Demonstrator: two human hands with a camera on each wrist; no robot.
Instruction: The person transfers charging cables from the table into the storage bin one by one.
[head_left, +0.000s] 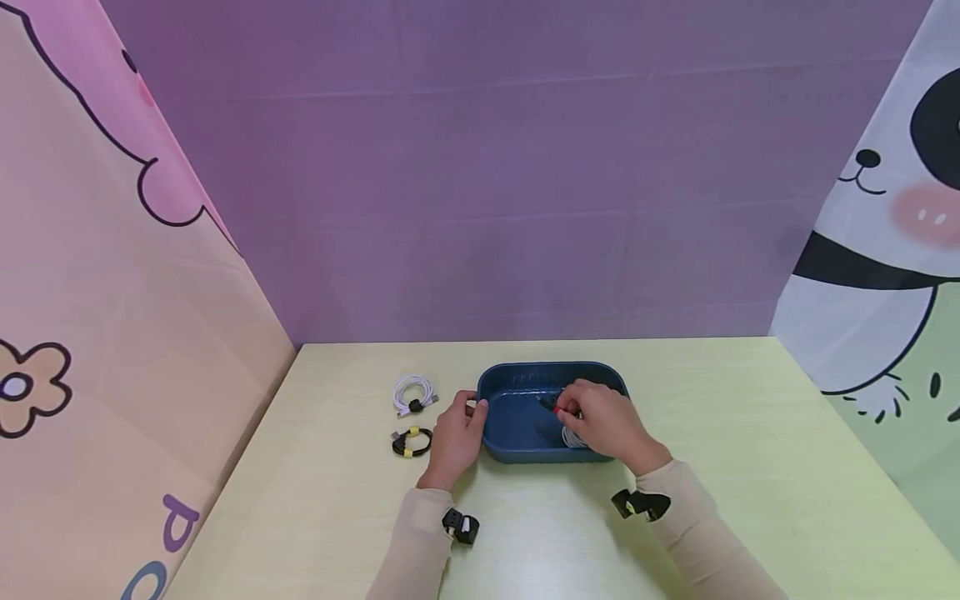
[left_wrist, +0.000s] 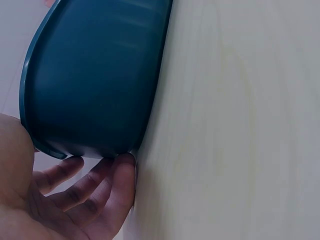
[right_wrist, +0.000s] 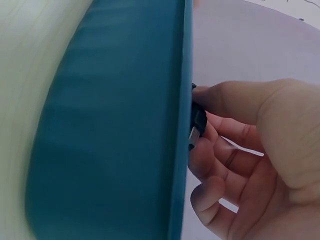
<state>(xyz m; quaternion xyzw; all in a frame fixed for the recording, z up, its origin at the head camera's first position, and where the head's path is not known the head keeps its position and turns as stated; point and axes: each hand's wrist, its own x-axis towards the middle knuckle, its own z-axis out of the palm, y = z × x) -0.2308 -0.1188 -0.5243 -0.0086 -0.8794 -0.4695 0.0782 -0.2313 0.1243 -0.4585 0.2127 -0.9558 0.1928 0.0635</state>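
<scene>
A dark blue plastic bin stands on the table. My left hand grips its left end, thumb at the rim; in the left wrist view the fingertips press the outer wall from below the rim. Over the bin's right half, my right hand pinches a small black cable with a red part. In the right wrist view that cable's metal plug shows between thumb and fingers, partly hidden by the bin wall. A coiled pale grey cable lies in the bin under the right hand.
Left of the bin lies a coiled white cable with a black tie. Nearer me, beside the left hand, is a coiled black cable with yellow ties. A purple backdrop closes the table's far edge, with printed panels at both sides.
</scene>
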